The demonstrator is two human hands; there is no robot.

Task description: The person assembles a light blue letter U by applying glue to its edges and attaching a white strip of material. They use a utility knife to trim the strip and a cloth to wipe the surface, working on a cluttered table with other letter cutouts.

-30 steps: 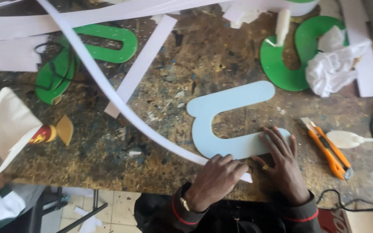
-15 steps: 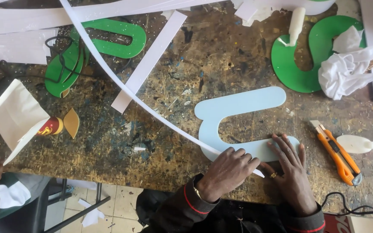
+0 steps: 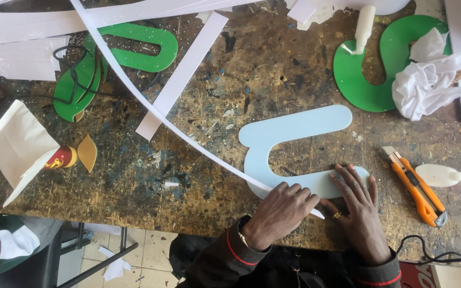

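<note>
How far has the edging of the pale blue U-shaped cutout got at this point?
Done: the pale blue cutout is cut to shape and lies flat on the workbench.
In hand: the left hand presses one end of the long white strip against the cutout's lower arm, while the right hand holds that arm flat.
Left: nearly all of the outline shows no strip, and the strip arcs free across the bench.

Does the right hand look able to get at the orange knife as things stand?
Probably yes: the right hand lies flat on the pale blue shape, and only bare table separates it from the orange knife.
</note>
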